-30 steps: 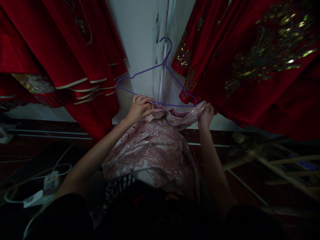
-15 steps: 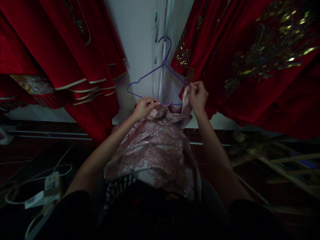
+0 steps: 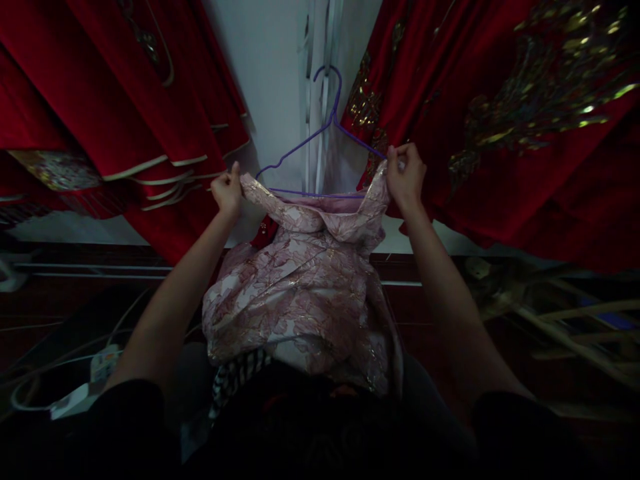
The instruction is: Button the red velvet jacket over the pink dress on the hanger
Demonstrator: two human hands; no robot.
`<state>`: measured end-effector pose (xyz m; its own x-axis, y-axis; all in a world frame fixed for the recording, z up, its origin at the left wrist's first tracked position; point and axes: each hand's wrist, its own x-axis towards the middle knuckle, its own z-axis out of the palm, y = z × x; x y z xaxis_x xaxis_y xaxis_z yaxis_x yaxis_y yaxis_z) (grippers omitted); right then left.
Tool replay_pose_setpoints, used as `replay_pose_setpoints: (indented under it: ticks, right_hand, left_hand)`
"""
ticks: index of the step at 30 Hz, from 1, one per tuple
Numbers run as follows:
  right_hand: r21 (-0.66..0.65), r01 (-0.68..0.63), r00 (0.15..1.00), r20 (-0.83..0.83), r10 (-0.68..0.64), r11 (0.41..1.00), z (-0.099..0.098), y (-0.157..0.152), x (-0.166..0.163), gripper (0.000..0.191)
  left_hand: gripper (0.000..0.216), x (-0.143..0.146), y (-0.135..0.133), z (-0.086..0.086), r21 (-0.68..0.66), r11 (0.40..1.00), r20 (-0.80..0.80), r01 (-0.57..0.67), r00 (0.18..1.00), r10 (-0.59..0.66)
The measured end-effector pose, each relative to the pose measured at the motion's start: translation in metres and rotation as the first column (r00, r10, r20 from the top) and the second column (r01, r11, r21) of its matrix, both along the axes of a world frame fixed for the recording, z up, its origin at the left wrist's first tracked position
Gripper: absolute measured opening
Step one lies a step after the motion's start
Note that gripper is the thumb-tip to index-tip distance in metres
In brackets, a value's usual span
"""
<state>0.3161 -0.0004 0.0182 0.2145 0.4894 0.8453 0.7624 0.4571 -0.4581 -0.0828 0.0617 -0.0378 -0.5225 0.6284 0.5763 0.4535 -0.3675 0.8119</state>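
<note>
A pink patterned dress [image 3: 310, 287] with a gold sheen lies over my lap, its neckline stretched between my two hands. My left hand [image 3: 228, 193] is closed, pinching the dress's left shoulder strap. On the other side, my right hand [image 3: 406, 179] pinches the right strap beside the end of a purple hanger [image 3: 333, 120]. The hanger stands upright with its hook at the top, and its lower bar passes behind the front neckline. Both straps lie near the hanger's ends; the left end is partly hidden by the strap.
Red garments with pale trim [image 3: 165, 120] hang on the left, and red garments with gold sequins [image 3: 540, 113] on the right. A power strip [image 3: 103, 363] with cables is at lower left. Wooden slats [image 3: 565, 327] stand at lower right, and a white wall [image 3: 265, 67] is ahead.
My left hand has moved outward to the left and up, pulling the left strap out toward the hanger's end. The neckline is spread wider. My right hand has risen slightly.
</note>
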Motion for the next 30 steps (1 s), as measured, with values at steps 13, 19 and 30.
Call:
replay_pose_setpoints:
  ticks: [13,19,30]
  right_hand:
    - [0.000,-0.002,0.999,0.046,0.002,1.000,0.005,0.006,0.008,0.054]
    - [0.005,-0.015,0.998,0.054,0.014,1.000,0.007,0.001,0.007,0.053]
    - [-0.092,-0.103,0.995,0.001,0.104,0.990,-0.008,-0.001,-0.007,0.048]
  left_hand:
    - [0.055,0.009,-0.006,-0.020,-0.149,0.989,0.281,0.007,0.959,0.036]
    - [0.054,0.010,-0.007,-0.005,-0.047,0.998,0.229,0.038,0.973,-0.026]
    - [0.048,0.051,0.013,0.071,-0.005,0.967,-0.213,0.255,0.945,-0.250]
